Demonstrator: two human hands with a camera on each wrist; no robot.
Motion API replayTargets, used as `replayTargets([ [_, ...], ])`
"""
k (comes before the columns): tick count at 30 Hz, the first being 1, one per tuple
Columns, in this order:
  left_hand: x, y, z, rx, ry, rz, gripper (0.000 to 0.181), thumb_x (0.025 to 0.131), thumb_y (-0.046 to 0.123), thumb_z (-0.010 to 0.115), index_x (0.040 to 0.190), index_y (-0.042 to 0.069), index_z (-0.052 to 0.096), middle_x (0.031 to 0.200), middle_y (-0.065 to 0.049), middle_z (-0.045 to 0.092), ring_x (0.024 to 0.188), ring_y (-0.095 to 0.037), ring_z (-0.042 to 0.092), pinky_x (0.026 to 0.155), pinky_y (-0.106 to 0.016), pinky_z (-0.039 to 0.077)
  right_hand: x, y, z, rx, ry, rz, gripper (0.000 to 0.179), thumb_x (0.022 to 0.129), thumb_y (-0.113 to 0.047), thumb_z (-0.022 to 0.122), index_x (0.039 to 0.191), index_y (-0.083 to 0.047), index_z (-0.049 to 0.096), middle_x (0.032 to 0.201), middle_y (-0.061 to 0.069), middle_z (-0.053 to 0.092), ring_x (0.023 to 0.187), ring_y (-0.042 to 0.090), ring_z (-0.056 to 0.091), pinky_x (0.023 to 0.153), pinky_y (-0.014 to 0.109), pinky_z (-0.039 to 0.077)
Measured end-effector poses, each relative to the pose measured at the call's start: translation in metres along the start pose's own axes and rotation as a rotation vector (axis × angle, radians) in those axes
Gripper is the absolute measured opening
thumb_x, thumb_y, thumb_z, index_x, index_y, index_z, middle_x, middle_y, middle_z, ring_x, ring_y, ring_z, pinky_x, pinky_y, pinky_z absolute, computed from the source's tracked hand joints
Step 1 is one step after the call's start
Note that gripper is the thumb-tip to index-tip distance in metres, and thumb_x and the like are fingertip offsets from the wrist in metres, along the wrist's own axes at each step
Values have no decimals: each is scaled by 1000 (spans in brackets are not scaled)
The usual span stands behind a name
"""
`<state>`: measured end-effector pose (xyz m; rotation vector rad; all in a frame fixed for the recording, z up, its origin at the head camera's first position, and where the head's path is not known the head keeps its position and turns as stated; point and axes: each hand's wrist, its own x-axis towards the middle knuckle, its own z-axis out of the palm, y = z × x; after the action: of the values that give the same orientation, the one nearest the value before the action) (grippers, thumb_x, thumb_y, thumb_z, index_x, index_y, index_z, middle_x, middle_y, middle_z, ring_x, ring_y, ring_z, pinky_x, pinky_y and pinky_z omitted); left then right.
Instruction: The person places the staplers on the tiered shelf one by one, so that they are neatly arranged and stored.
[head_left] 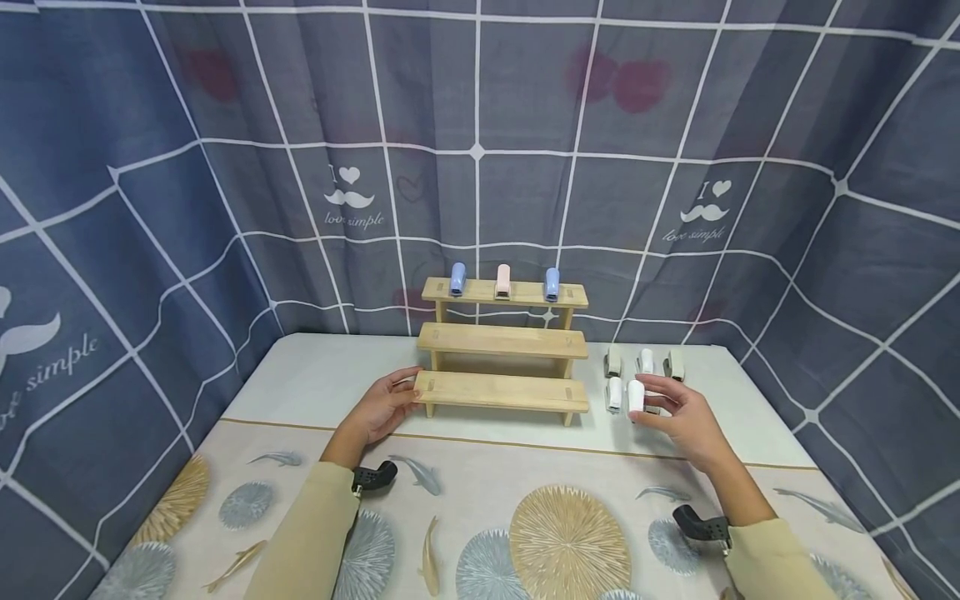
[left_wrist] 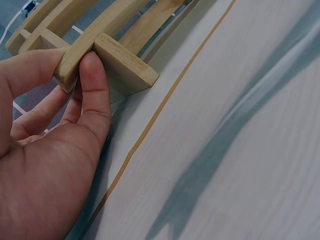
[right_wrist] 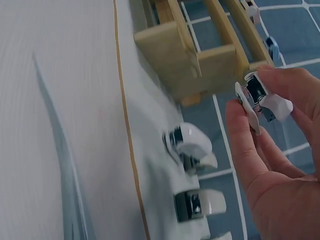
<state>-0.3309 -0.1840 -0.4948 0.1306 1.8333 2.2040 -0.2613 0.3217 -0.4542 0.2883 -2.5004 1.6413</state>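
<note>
A three-step wooden rack (head_left: 501, 390) stands on the table. My left hand (head_left: 385, 406) pinches the left end of its lowest step, thumb and fingers on either side of the board (left_wrist: 107, 25). Held between the thumb and fingers of my right hand (head_left: 686, 421) is a small white stapler (right_wrist: 275, 104), right of the rack and raised off the table in the right wrist view. Near that hand stand another white stapler (head_left: 614, 394), a white one behind (head_left: 645, 361), and two cream staplers (head_left: 612, 361), one at the right (head_left: 674, 364). My right fingers partly hide one more.
On the rack's top step sit a blue stapler (head_left: 457, 279) at left, a pink stapler (head_left: 502, 282) in the middle and another blue stapler (head_left: 552, 284) at right. A patterned cloth (head_left: 465, 508) covers the table's near part. A dark checked curtain (head_left: 525, 200) hangs close behind.
</note>
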Motion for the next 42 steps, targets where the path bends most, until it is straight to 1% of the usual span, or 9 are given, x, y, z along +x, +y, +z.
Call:
replayTargets([
  [2, 0, 0, 1, -2, 2, -1, 64, 98, -9, 54, 157, -3, 31, 114, -1, 63, 98, -10, 66, 82, -22, 59, 2, -5, 6, 28, -15, 8, 72, 82, -13, 86, 145, 0, 53, 136, -12, 57, 107, -4, 62, 81, 17, 58],
  [6, 1, 0, 1, -4, 6, -1, 64, 98, -8, 54, 157, -2, 31, 115, -2, 63, 97, -10, 67, 82, -22, 59, 6, -12, 17, 58, -39, 17, 73, 81, -12, 86, 146, -1, 53, 141, 6, 57, 108, -2, 64, 83, 19, 59],
  [8, 2, -1, 1, 2, 6, -3, 64, 98, -8, 54, 157, -2, 31, 114, -2, 62, 97, -10, 66, 82, -22, 58, 9, -15, 22, 73, -53, 15, 74, 81, -10, 86, 146, -1, 52, 141, 11, 56, 108, -1, 64, 83, 20, 59],
  [14, 3, -1, 1, 6, 1, -2, 64, 98, -8, 54, 158, -2, 31, 115, -2, 61, 98, -10, 66, 83, -22, 58, 16, -24, 38, 149, -97, 3, 74, 81, -5, 85, 147, 0, 51, 142, 8, 55, 111, 6, 65, 85, 22, 60],
  [19, 2, -2, 0, 6, -5, 4, 64, 99, -7, 54, 158, -2, 30, 116, -2, 62, 98, -10, 66, 82, -22, 59, 23, -31, 53, 179, -130, -1, 75, 80, -6, 85, 147, -3, 53, 148, 17, 49, 112, 8, 64, 86, 24, 61],
  [24, 2, -3, -1, 9, -8, 1, 64, 99, -8, 53, 158, -2, 30, 116, -3, 61, 98, -10, 66, 82, -21, 58, 31, -39, 68, 196, -146, -3, 72, 79, -7, 87, 144, -7, 57, 144, 20, 55, 111, 11, 66, 85, 27, 62],
  [31, 3, -2, -1, -14, -9, -5, 64, 99, -8, 53, 158, -2, 29, 116, -3, 61, 98, -10, 66, 82, -22, 59, 41, -53, 88, 236, -183, 3, 71, 77, -6, 88, 141, -7, 59, 140, 21, 59, 114, 19, 67, 83, 30, 62],
  [36, 3, -3, -2, 0, -15, 2, 64, 99, -8, 53, 158, -2, 29, 113, -2, 60, 97, -10, 66, 82, -22, 59, 51, -63, 102, 241, -211, -3, 71, 78, -8, 88, 142, -6, 58, 137, 21, 61, 114, 23, 67, 83, 29, 62],
  [42, 2, -3, -2, -6, -19, 13, 64, 99, -7, 54, 158, -3, 29, 112, -2, 61, 97, -10, 66, 83, -22, 59, 65, -75, 121, 250, -225, -17, 70, 77, -6, 88, 141, -6, 60, 139, 21, 62, 120, 34, 66, 84, 31, 63],
])
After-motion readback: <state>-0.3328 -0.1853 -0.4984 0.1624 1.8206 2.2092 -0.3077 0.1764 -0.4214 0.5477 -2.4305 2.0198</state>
